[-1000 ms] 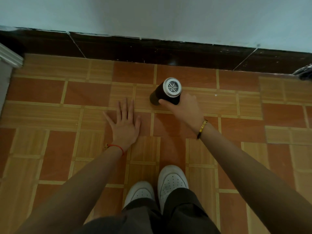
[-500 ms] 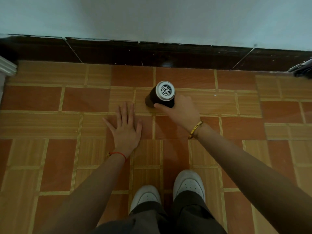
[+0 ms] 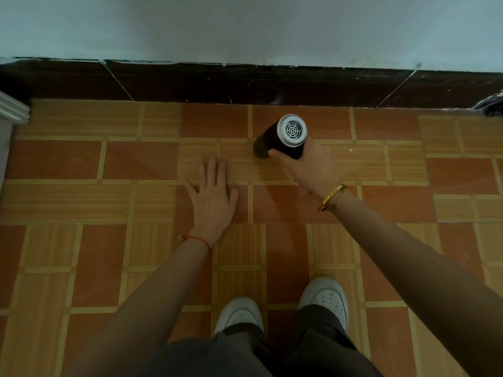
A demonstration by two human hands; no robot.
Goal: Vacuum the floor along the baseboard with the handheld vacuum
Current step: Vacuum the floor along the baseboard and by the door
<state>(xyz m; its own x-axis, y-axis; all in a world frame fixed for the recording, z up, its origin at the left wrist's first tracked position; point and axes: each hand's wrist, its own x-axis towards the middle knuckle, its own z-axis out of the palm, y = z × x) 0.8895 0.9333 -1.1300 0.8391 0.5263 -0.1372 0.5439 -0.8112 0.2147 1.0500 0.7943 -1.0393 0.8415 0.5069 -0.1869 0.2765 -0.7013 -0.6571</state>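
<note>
Two white shoes [image 3: 283, 308] nr baseboard [image 3: 245, 83]

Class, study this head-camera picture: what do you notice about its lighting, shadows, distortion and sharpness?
Head view: dim, even light with a greenish cast; the baseboard bows from wide-angle distortion; a soft shadow lies under the left hand; the vacuum in the right hand looks fairly sharp, its vent grille readable; the forearms at the lower edges are dark and stretched.

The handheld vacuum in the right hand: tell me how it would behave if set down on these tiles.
The handheld vacuum is a smooth dark cylinder, so laid on its side it would probably roll across the glossy floor. The right hand alone carries it, so it seems fairly light. Its body looks rigid.
</note>
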